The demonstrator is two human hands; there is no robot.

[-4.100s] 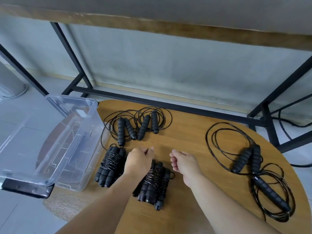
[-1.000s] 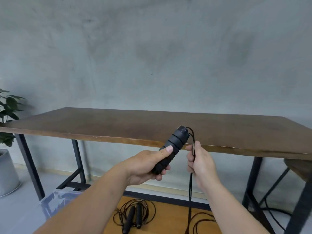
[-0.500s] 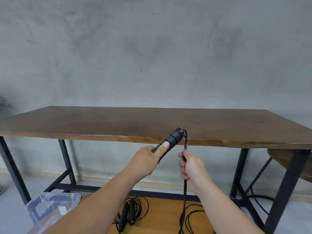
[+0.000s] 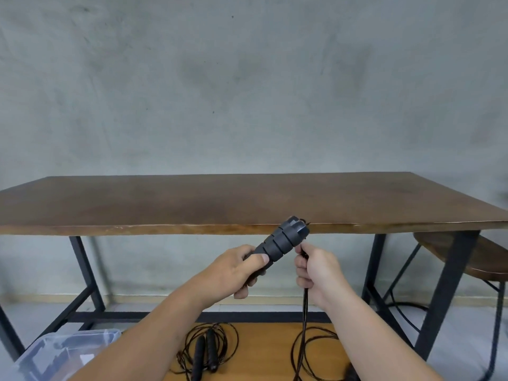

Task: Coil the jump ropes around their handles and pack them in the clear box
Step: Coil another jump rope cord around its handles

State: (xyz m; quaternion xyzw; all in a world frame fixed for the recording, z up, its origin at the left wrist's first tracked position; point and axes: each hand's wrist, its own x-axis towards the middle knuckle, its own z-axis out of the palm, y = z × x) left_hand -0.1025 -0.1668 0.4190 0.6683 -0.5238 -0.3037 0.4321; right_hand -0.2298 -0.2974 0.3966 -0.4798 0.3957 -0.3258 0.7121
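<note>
My left hand (image 4: 238, 270) grips a pair of black ribbed jump-rope handles (image 4: 283, 239), held up in front of me and pointing up and right. Just right of them, my right hand (image 4: 316, 270) pinches the thin black rope (image 4: 304, 320) close to the handle tops. The rope hangs straight down from that hand to loose loops on the low wooden table (image 4: 264, 345). Another loose jump rope (image 4: 206, 350) with black handles lies on that table below my left forearm. The clear box (image 4: 66, 350) shows at the lower left corner, partly hidden by my arm.
A long dark wooden desk (image 4: 220, 202) on black metal legs stands in front of a grey concrete wall. A round wooden stool (image 4: 467, 257) sits at the right under the desk's end. Black cables trail on the floor near it.
Earlier both hands rested over coiled ropes on the low table. Since then I lifted a pair of handles; in the last second my right hand slid up the rope toward the handle tops.
</note>
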